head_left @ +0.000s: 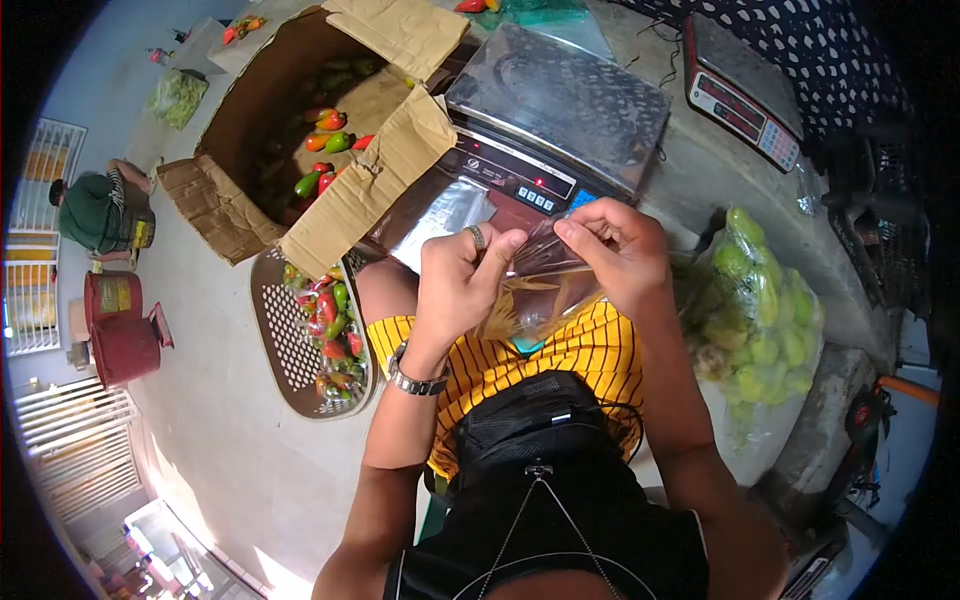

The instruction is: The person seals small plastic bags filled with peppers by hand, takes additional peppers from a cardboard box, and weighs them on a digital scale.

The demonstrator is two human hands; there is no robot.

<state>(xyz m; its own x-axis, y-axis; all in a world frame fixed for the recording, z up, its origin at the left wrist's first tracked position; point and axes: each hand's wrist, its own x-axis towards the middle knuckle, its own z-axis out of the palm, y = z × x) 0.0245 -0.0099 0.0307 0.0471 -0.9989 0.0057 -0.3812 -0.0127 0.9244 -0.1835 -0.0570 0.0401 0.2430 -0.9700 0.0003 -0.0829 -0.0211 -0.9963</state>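
My left hand [462, 275] pinches one side of the top edge of a clear plastic bag [535, 300]. On the other side of that edge, my right hand [622, 255] is closed with thumb against fingers. The bag hangs between both hands above my lap, and nothing can be made out inside it. Just beyond my hands is a digital scale [560, 100] with a metal plate and lit red digits. A stack of clear plastic bags [440, 222] lies left of the scale's front. Further left, an open cardboard box [370, 190] holds red, orange and green peppers [325, 135].
A grey basket [285, 345] with bagged peppers stands at the left. Right of me sits a large bag of green produce [760, 330]. A second scale [740, 100] is at the upper right. A person [95, 210] and red buckets [122, 325] are far left.
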